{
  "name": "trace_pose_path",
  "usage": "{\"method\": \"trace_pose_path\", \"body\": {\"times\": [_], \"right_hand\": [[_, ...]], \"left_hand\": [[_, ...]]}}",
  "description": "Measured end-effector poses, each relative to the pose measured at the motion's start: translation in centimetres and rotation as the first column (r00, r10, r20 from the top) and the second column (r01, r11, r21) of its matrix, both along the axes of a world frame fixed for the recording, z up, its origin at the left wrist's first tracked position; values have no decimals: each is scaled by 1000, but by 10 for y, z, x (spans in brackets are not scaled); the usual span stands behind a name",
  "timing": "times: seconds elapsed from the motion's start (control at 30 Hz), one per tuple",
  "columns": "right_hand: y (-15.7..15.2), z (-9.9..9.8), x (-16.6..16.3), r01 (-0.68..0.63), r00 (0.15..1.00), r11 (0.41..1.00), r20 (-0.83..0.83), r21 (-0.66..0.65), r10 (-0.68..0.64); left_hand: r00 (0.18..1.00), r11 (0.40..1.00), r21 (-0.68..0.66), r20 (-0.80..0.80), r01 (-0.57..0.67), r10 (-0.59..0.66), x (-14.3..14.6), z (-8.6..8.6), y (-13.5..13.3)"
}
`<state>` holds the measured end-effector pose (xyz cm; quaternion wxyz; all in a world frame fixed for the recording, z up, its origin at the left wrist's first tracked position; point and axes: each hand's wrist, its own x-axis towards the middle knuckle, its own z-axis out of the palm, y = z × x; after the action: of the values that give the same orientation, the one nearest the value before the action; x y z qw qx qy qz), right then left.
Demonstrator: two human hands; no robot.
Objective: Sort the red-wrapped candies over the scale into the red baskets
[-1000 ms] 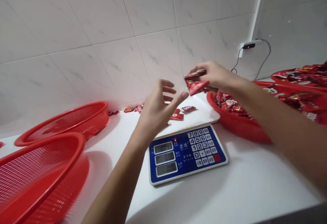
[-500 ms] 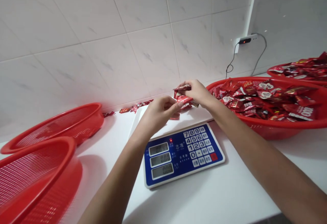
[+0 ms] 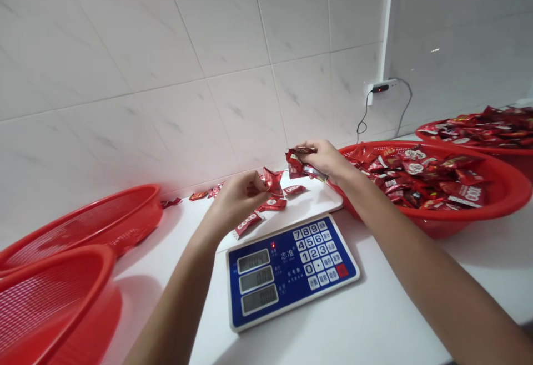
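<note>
My left hand (image 3: 244, 193) is closed in a pinch on a red wrapped snack packet (image 3: 273, 182), held just over the white pan (image 3: 303, 208) of a digital scale. Several small red packets of the same sort lie on the pan, one (image 3: 249, 223) near its front left and another (image 3: 295, 189) farther right. My right hand (image 3: 322, 160) grips a small bunch of red packets (image 3: 297, 164) above the right side of the pan. The scale's blue panel (image 3: 291, 268) faces me, with number keys and three lit-grey displays.
A red basket (image 3: 458, 218) full of packets stands right of the scale, and a second filled basket (image 3: 425, 132) is behind it. Two red baskets (image 3: 137, 194) (image 3: 100, 259) sit at the left. Loose packets (image 3: 200, 194) lie along the tiled wall. A socket (image 3: 381, 89) with cables is on the wall.
My hands have moved apart: the left now holds one packet to the left, while the right keeps its bunch. More packets on the pan are visible. The view has tilted up slightly.
</note>
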<state>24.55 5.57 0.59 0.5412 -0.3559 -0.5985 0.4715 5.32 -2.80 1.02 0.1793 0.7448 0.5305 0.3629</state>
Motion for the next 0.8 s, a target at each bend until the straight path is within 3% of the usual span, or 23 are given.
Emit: {"method": "trace_pose_path", "body": {"times": [0.33,0.43,0.6,0.73,0.8], "right_hand": [[-3,3,4,-44,995,993,-94,-114,33],[1,3,8,-3,991,993,-134,-121,-14],[2,4,13,23,992,996,-123,-90,-34],[-1,7,12,42,992,994,-116,-97,-53],[-1,8,12,42,993,995,-106,-86,-51]], "left_hand": [[965,933,330,-158,-147,208,16,-13,3],[941,916,391,-267,-91,207,18,-16,5],[812,905,419,-552,74,189,26,-21,3],[776,863,496,-580,98,246,34,-25,1],[779,886,461,-573,52,252,36,-27,1]]}}
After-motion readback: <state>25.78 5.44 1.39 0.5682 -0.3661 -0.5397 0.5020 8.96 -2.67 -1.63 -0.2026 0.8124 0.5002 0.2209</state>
